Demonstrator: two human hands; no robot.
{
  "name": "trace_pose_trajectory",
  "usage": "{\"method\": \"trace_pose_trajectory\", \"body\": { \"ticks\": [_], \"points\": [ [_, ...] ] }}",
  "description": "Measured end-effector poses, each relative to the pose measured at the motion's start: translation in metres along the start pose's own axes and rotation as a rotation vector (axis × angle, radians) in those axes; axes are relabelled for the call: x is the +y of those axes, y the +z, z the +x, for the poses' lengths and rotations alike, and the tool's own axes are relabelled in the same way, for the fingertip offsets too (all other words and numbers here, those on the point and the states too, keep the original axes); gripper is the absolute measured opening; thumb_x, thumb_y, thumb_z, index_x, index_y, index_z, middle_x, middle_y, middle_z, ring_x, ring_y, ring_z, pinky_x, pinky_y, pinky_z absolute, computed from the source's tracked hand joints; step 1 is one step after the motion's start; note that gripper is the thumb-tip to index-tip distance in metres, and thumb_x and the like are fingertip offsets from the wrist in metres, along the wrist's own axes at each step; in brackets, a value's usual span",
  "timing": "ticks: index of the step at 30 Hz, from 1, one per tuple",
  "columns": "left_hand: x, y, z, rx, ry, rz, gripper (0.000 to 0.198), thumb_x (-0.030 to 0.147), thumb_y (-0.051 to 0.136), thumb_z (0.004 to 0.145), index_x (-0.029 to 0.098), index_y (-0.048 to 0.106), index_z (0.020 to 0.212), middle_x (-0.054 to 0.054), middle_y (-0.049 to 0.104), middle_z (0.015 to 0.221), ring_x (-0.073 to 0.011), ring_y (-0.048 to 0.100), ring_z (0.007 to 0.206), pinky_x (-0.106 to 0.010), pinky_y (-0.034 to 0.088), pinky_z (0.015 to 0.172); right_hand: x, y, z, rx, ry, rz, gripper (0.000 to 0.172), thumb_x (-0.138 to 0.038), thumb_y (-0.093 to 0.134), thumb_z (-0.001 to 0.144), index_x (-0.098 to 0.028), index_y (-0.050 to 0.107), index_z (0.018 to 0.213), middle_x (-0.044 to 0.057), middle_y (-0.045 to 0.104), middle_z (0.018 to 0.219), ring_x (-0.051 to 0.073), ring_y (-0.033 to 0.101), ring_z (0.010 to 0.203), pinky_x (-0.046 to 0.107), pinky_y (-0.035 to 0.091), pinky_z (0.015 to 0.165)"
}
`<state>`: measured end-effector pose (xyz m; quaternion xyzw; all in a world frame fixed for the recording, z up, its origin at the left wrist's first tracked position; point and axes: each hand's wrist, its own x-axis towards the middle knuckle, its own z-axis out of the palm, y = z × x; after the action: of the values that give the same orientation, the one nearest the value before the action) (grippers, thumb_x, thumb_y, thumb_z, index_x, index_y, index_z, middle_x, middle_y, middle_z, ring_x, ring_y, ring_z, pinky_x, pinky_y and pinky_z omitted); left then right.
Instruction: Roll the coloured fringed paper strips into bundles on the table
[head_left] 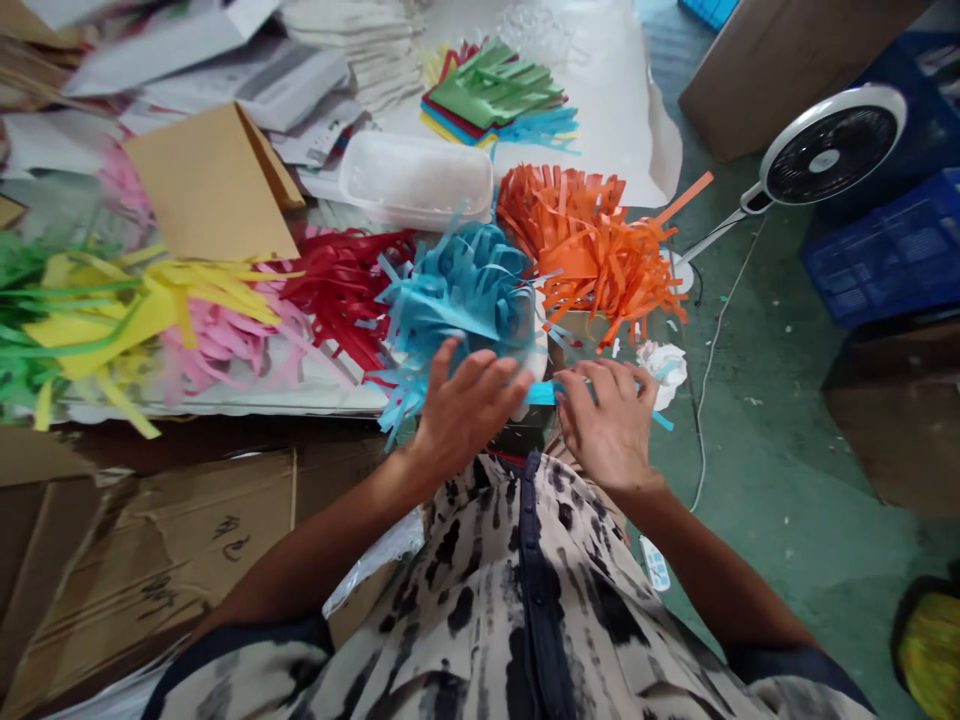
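So from where I'm standing, the tabletop [337, 400] is buried in paper stuff, with a big orange fringed bunch [589, 245] near its right end and a blue fringed bunch [465, 295] just left of that, right by the person's hands. Left hand [471, 405] has its fingers spread at the blue bunch's near edge, can't tell if it's gripping anything, while the right hand [607, 410] has its fingers curled over a skinny blue strip [541, 393] that shows between the two hands, close to the person's waist.
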<state>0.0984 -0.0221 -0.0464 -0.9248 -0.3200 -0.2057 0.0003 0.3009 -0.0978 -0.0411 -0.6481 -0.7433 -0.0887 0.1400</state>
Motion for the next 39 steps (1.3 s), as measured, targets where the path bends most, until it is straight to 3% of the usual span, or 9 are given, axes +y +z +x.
{"method": "trace_pose_trajectory", "body": {
  "ticks": [3, 6, 10, 13, 17, 20, 23, 31, 39],
  "points": [
    [-0.001, 0.004, -0.002, -0.113, 0.178, -0.094, 0.033, 0.013, 0.047, 0.106, 0.034, 0.070, 0.116, 0.002, 0.075, 0.110, -0.0211, 0.065, 0.119, -0.059, 0.027, 0.129, 0.002, 0.004, -0.008, 0.044, -0.204, 0.041, 0.024, -0.016, 0.052, 0.105, -0.028, 0.069, 0.117, 0.002, 0.079, 0.113, 0.025, 0.060, 0.122, 0.049, 0.025, 0.111],
    [-0.019, 0.003, -0.012, -0.181, 0.179, -0.157, 0.035, 0.012, 0.048, 0.104, 0.036, 0.071, 0.115, 0.003, 0.077, 0.114, -0.0212, 0.067, 0.120, -0.059, 0.026, 0.131, 0.017, 0.004, -0.020, 0.029, -0.255, 0.048, 0.031, -0.012, 0.054, 0.103, -0.030, 0.068, 0.123, -0.001, 0.081, 0.118, 0.025, 0.061, 0.126, 0.048, 0.026, 0.110],
    [-0.062, -0.016, -0.037, -0.042, 0.142, -0.139, 0.039, 0.007, 0.056, 0.096, 0.038, 0.072, 0.115, 0.007, 0.079, 0.118, -0.0217, 0.068, 0.119, -0.059, 0.027, 0.129, 0.039, 0.003, -0.034, 0.050, -0.226, 0.022, 0.035, -0.014, 0.058, 0.100, -0.032, 0.068, 0.127, -0.003, 0.080, 0.126, 0.026, 0.061, 0.130, 0.050, 0.027, 0.109],
    [-0.076, -0.037, -0.051, 0.122, 0.020, -0.070, 0.023, 0.011, 0.064, 0.089, 0.032, 0.075, 0.094, 0.007, 0.081, 0.104, -0.0243, 0.068, 0.112, -0.059, 0.033, 0.124, 0.043, 0.001, -0.035, 0.036, -0.221, 0.028, 0.031, -0.018, 0.061, 0.097, -0.030, 0.070, 0.125, -0.002, 0.080, 0.125, 0.028, 0.061, 0.131, 0.052, 0.026, 0.111],
    [-0.047, -0.042, -0.045, 0.387, -0.110, 0.041, 0.015, 0.014, 0.072, 0.084, 0.026, 0.075, 0.092, -0.003, 0.078, 0.101, -0.0274, 0.065, 0.104, -0.050, 0.049, 0.100, 0.038, -0.002, -0.027, -0.019, -0.212, 0.052, 0.027, -0.025, 0.061, 0.096, -0.032, 0.071, 0.120, -0.002, 0.080, 0.122, 0.032, 0.058, 0.136, 0.056, 0.025, 0.115],
    [-0.009, -0.023, -0.024, 0.265, 0.151, -0.131, 0.019, 0.013, 0.068, 0.091, 0.024, 0.073, 0.106, -0.003, 0.077, 0.102, -0.0209, 0.065, 0.098, -0.036, 0.054, 0.089, 0.036, -0.005, -0.022, -0.055, -0.198, 0.053, 0.027, -0.025, 0.059, 0.095, -0.035, 0.071, 0.117, -0.002, 0.081, 0.118, 0.033, 0.056, 0.138, 0.058, 0.023, 0.117],
    [0.011, 0.001, -0.004, 0.084, 0.202, -0.154, 0.013, 0.017, 0.061, 0.101, 0.018, 0.072, 0.108, -0.005, 0.077, 0.100, -0.0210, 0.066, 0.096, -0.034, 0.055, 0.086, 0.036, -0.008, -0.020, -0.083, -0.188, 0.044, 0.026, -0.025, 0.058, 0.095, -0.034, 0.072, 0.116, -0.001, 0.081, 0.117, 0.033, 0.055, 0.138, 0.059, 0.021, 0.118],
    [0.001, 0.017, 0.006, -0.041, 0.112, -0.130, 0.012, 0.016, 0.060, 0.102, 0.017, 0.072, 0.100, -0.007, 0.074, 0.100, -0.0234, 0.062, 0.093, -0.035, 0.055, 0.081, 0.021, -0.010, -0.008, -0.065, -0.175, 0.010, 0.020, -0.033, 0.054, 0.104, -0.032, 0.070, 0.116, 0.001, 0.077, 0.124, 0.029, 0.056, 0.134, 0.055, 0.023, 0.119],
    [-0.003, 0.018, 0.003, -0.035, 0.063, -0.177, 0.016, 0.025, 0.057, 0.105, 0.018, 0.072, 0.102, -0.007, 0.075, 0.102, -0.0220, 0.063, 0.095, -0.034, 0.054, 0.085, 0.019, 0.004, 0.000, -0.087, -0.143, 0.062, 0.023, -0.031, 0.050, 0.109, -0.026, 0.071, 0.103, 0.002, 0.078, 0.104, 0.024, 0.060, 0.116, 0.048, 0.025, 0.112]
  ]
}}
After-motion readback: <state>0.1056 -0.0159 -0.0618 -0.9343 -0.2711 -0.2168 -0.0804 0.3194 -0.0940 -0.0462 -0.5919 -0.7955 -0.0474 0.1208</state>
